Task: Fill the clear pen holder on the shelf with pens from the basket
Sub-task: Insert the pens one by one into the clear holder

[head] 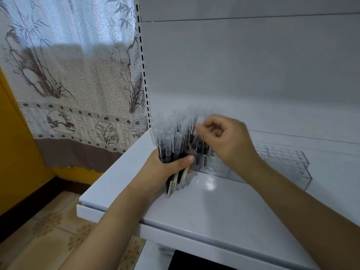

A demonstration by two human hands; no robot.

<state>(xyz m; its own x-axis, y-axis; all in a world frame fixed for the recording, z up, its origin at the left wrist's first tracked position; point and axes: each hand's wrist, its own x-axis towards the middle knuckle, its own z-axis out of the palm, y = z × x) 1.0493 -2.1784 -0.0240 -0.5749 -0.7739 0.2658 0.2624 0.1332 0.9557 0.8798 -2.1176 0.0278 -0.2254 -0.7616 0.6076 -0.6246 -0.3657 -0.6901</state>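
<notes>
**Pens go from the bundle into the clear holder, one at a time**

The step in hand is the filling itself. The left hand [165,168] is closed around a thick bundle of pens [173,145], fingers and thumb wrapped about the lower part of the barrels, and it holds the bundle upright just above the white shelf [214,207]. The right hand [224,141] is above and to the right of the bundle, with its fingers curled together near the pen tops. It seems to pinch the cap of one pen, but this part is blurred, so I cannot say for sure that it has a pen.

The clear pen holder [288,162] stands on the shelf, close to the back panel, just behind and to the right of both hands. Its top plate has rows of small holes. At its left end a few pens [202,152] already stand in it; the right part looks empty. So I judge that the task is at an early stage.

The next move calls for one pen to be taken free from the bundle, kept upright, and lowered with its tip into a free hole. The holes are narrow, so the aim needs care.

The pens have dark barrels and frosted, half-transparent caps. The basket is not in view.
</notes>
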